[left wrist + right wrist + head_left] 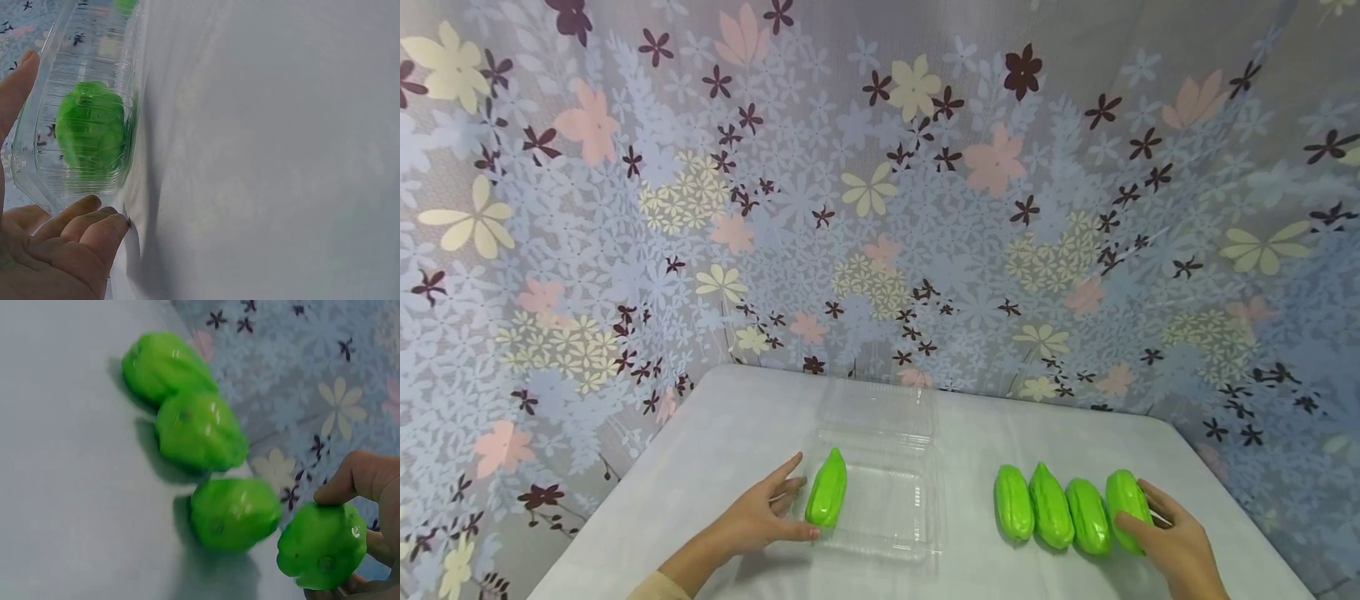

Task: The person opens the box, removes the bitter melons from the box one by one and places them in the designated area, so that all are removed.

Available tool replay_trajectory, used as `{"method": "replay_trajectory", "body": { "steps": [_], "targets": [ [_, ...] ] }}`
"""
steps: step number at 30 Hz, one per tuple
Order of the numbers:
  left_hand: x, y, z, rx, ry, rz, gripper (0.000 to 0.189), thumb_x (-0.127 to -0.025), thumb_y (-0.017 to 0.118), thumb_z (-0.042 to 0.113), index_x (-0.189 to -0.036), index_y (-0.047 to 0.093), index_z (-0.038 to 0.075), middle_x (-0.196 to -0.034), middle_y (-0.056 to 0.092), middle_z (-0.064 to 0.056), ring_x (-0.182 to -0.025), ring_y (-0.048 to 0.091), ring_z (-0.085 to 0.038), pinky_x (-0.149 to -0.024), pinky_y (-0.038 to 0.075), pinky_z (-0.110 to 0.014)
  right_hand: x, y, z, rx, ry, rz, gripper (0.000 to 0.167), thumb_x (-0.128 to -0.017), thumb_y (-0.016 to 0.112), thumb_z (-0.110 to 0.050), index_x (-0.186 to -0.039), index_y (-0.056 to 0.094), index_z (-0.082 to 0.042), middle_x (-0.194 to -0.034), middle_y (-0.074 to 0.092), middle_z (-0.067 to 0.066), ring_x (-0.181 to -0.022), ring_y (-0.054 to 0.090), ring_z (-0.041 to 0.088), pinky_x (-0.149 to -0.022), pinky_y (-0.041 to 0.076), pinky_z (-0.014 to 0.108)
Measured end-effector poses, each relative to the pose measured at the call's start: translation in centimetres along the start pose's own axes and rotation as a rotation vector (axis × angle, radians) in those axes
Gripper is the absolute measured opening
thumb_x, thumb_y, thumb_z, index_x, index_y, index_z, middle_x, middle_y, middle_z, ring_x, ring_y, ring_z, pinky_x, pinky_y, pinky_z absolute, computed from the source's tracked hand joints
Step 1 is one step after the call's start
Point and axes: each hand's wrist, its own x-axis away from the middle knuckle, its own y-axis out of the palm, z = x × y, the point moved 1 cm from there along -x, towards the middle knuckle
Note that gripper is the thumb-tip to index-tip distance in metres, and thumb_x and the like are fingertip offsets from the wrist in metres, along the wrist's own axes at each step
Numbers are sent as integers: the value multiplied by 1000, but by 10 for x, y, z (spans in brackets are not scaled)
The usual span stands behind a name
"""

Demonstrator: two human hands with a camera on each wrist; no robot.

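Observation:
A glossy green ridged fruit (827, 490), pointed at one end, lies along the left side of a clear plastic clamshell box (887, 552). The box's lid is folded back toward the wall. My left hand (769, 510) is beside the box's left side with thumb and fingers spread; in the left wrist view the fingers (103, 234) are close to the clear wall, and contact is hard to tell. My right hand (1180, 537) grips another green fruit (325, 544) between thumb and fingers, at the right end of a row of similar fruits (1051, 508).
A white cloth-covered table (970, 467) carries everything. Behind it hangs a flowered curtain (880, 208), close to the table's back edge. The row's other fruits (234, 512) lie side by side, left of my right hand.

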Motion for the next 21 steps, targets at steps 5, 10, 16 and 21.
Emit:
{"method": "replay_trajectory", "body": {
  "steps": [5,10,16,21],
  "targets": [
    [0,0,1,-5,-2,6,120,-71,94,25,-163,16,12,-152,36,-34,-135,39,-53,-108,40,-55,-11,-2,22,10,67,37,108,-86,80,-39,-160,10,-5,-156,15,39,-135,20,62,-107,31,70],
    [0,0,1,8,2,4,120,-71,94,23,-163,16,12,-152,36,-34,-135,38,-53,-108,40,-55,-16,3,32,37,91,81,110,-85,81,-42,-160,10,-6,-151,20,42,-132,26,63,-106,32,71],
    [-2,0,-1,14,14,1,121,-71,94,24,-163,16,12,-152,36,-34,-136,38,-54,-109,38,-55,-12,3,31,38,63,90,115,-83,80,-51,-160,7,-6,-154,16,40,-135,23,61,-107,31,70],
    [-1,0,-1,9,10,5,120,-71,94,25,-163,17,13,-151,37,-34,-135,38,-54,-108,38,-56,-4,-1,22,73,13,88,121,-81,77,-60,-160,5,-3,-156,13,39,-137,20,61,-108,30,70]
  ]
}}
